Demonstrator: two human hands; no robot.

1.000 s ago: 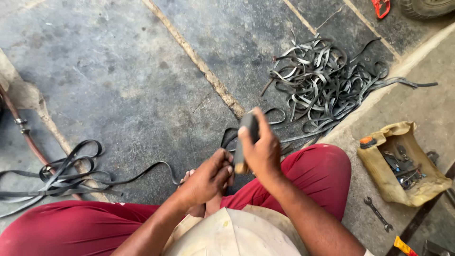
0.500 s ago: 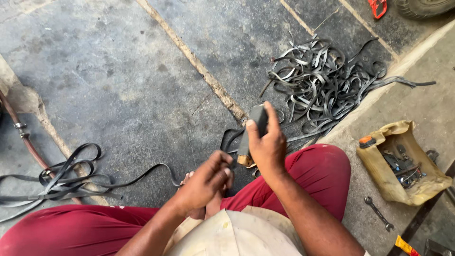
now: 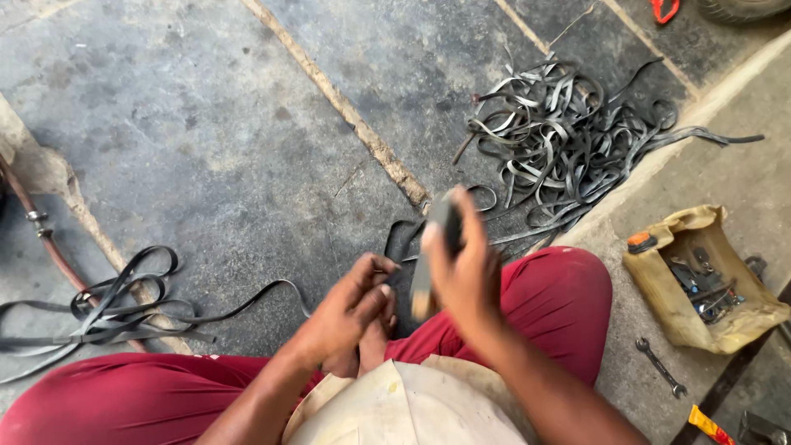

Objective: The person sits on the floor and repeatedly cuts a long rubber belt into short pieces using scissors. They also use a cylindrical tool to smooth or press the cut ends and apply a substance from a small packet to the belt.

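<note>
The person is sitting low over the stone floor, with knees in red trousers spread apart, so the work is staying between the legs and close to the body.

The right hand is closed around a tool with a dark head and a pale handle. The hand is holding it upright, the handle end pointing down toward the lap. The picture is blurred here, so I cannot tell what kind of tool it is, nor whether it has a blade.

The left hand is pinching a piece of black rubber with the fingers bent and pressed together. The rubber piece is lying just in front of the knees, between the two hands, and the left hand seems to be keeping it tight and steady for the tool. Where the tool meets the rubber is hidden behind the right hand.

Cut black strips are lying in a big tangled heap ahead on the right, and a smaller bunch of strips is lying on the left, both apart from the hands. A yellowish open bag with tools is standing at the right, within easy reach, and a small spanner is lying on the floor near it. A reddish hose is running along the left edge, cut off by the frame.
</note>
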